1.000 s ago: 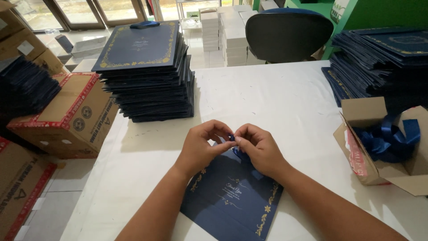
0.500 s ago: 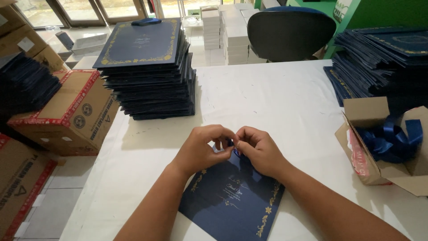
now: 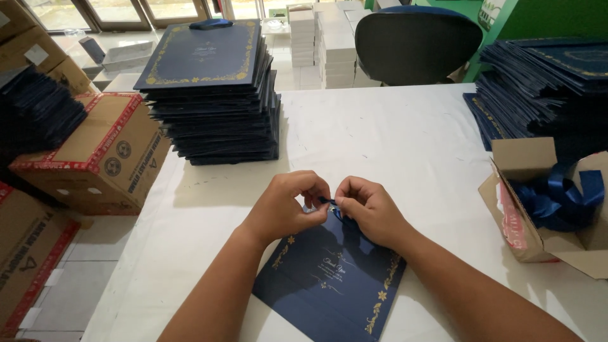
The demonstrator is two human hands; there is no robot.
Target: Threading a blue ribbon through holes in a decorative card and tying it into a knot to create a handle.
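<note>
Your left hand (image 3: 285,206) and right hand (image 3: 370,209) meet fingertip to fingertip, each grip pinched shut on a thin blue ribbon (image 3: 330,204) at the top edge of a dark blue card (image 3: 329,278). The card lies flat on the white worktop (image 3: 380,139), directly below the grip, partly under your right hand. Beyond the grip to the left: a stack of blue folders (image 3: 215,107). Well right of it: an open carton of blue ribbon (image 3: 551,202).
</note>
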